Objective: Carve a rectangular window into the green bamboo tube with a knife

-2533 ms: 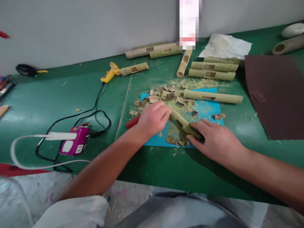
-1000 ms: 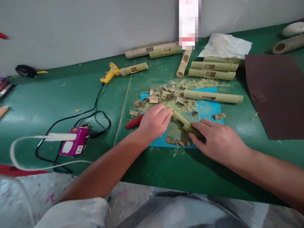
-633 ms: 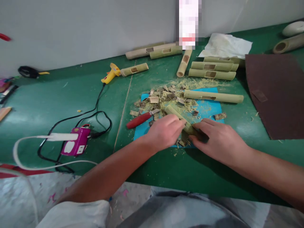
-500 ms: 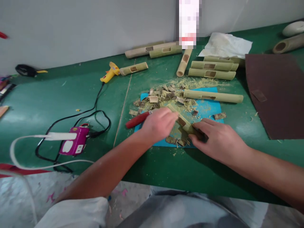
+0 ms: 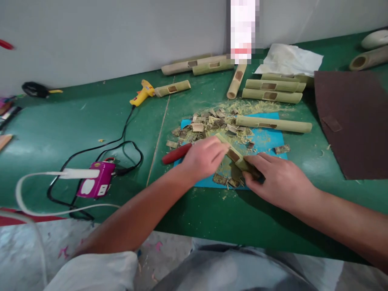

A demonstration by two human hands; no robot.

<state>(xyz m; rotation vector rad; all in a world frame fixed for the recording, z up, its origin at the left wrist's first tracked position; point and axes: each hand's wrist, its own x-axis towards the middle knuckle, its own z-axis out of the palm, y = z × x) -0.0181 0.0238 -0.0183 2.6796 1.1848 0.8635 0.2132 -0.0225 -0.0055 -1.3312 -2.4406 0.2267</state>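
Note:
A short green bamboo tube [image 5: 241,162] with a rectangular window cut in its side lies slantwise in front of me. My right hand [image 5: 277,178] grips its near right end between thumb and fingers. My left hand [image 5: 204,157] is closed at the tube's far left part, its fingertips at the edge of the window. From behind the left wrist sticks out a red handle [image 5: 176,154]; the rest of that tool is hidden. Underneath is a blue sheet [image 5: 266,141], strewn with bamboo chips [image 5: 198,127] and shavings. A longer bamboo tube [image 5: 291,124] with a window rests across the sheet's far right.
Several windowed bamboo tubes [image 5: 274,95] lie farther back, some under a white tissue [image 5: 289,58]. A yellow glue gun [image 5: 142,93] touches another tube. Its black cord runs to a purple power adapter [image 5: 96,180]. A dark brown sheet [image 5: 354,125] is at right.
The whole view has shifted slightly. Both hands keep nearly the same place on the bamboo tube, and nothing else has visibly moved.

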